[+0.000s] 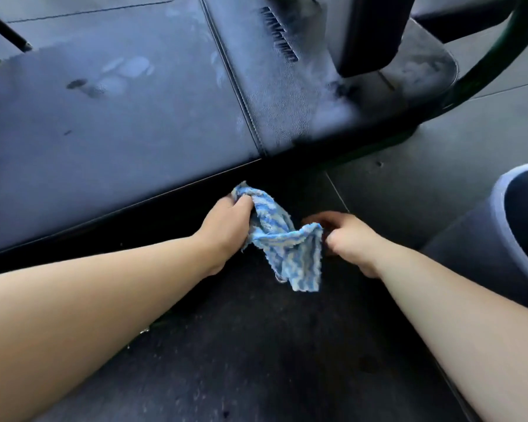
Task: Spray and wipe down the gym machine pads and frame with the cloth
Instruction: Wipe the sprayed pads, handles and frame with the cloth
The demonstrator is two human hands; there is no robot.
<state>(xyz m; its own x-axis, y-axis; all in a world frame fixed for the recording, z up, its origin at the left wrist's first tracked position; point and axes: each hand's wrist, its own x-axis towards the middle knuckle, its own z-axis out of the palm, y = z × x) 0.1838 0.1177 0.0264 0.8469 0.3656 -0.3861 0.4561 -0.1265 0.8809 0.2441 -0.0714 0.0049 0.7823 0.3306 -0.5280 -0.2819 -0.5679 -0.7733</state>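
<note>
Cloth (282,239): blue-and-white striped terry, crumpled, held in the air at frame centre between both hands, just below the near edge of the machine pad and above the floor. A loose end hangs toward 6 o'clock.

Left hand (226,229): at 9 o'clock of the cloth, fingers curled round its bunched upper end.

Right hand (349,239): at 3 o'clock of the cloth, fingers curled, pinching its other edge.

Machine pad (104,132): dark stitched upholstery, 10 to 12 o'clock, with pale smears on its surface.

Frame tube (488,68): dark, curved, 1 to 2 o'clock.

Bucket (500,214): grey, open-topped, partly out of frame at 3 o'clock.

Floor (256,360): dark, speckled, 6 o'clock.
</note>
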